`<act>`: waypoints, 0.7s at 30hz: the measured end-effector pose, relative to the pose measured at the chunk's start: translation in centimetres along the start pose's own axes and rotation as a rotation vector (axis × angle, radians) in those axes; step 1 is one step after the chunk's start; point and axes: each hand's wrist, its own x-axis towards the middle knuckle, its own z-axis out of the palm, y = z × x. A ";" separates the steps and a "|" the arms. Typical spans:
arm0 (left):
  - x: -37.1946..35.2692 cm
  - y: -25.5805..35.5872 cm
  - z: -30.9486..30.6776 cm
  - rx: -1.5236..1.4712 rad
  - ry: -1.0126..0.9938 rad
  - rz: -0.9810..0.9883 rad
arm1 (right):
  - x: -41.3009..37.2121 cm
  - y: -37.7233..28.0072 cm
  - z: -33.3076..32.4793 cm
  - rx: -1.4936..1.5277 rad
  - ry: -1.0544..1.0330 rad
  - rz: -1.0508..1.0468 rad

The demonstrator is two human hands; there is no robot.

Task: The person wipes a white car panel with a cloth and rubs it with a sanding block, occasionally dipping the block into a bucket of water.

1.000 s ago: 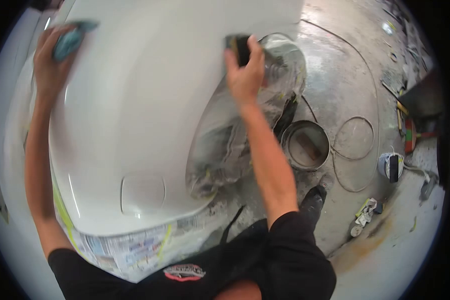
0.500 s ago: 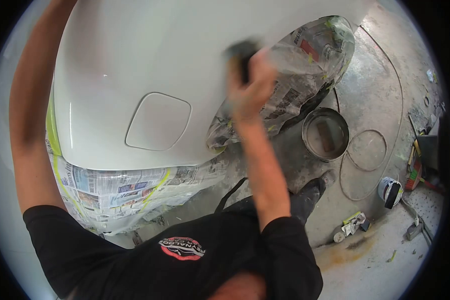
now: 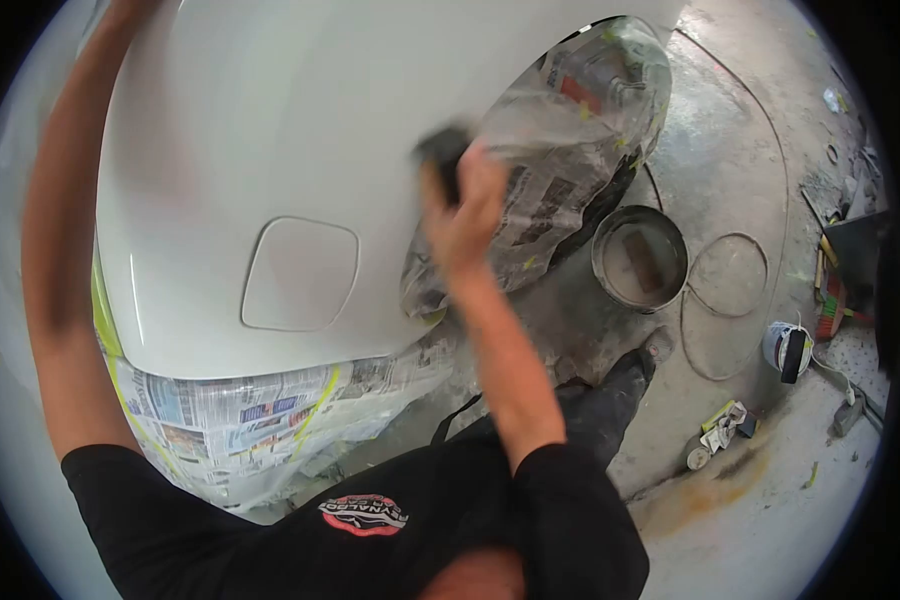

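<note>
My right hand [image 3: 467, 215] is closed around a black sanding block [image 3: 444, 155], blurred by motion. The block is against the white car body panel [image 3: 260, 130], close to the upper edge of the wheel arch. Below and left of it is the fuel flap [image 3: 302, 275], shut flush in the panel. Plastic sheet and newspaper [image 3: 545, 185] cover the wheel opening beside my right hand. My left arm stretches up along the panel's left side, and the left hand is beyond the top edge of the view.
A round black bucket [image 3: 598, 270] with liquid and a brown block [image 3: 645, 262] stands on the floor by my foot. A hose [image 3: 770, 270] loops beside it. A white tub [image 3: 778, 350] and a brush [image 3: 830, 310] are at right. Newspaper masking [image 3: 220, 415] hangs below the panel.
My right hand and the sanding block have moved left and slightly down in view, still at the panel. The camera view has shifted a little, so the fuel flap appears lower.
</note>
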 end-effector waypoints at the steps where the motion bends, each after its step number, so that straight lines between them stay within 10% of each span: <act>1: 0.0 -0.4 0.0 0.013 -0.018 0.030 | -3.1 -1.2 -0.8 0.003 -0.074 -0.026; 9: 0.3 -2.6 1.7 -0.060 0.075 -0.001 | 18.7 13.0 0.1 0.010 0.100 0.378; 15: -0.5 -3.7 0.8 -0.068 0.007 -0.034 | 4.9 3.4 0.7 -0.039 0.079 -0.050; 17: -1.1 -4.4 0.2 0.000 -0.047 -0.032 | 0.7 2.1 0.4 0.034 -0.027 0.100; 21: -0.8 -3.8 0.3 -0.033 -0.067 -0.077 | 15.4 12.8 0.6 0.012 0.138 0.261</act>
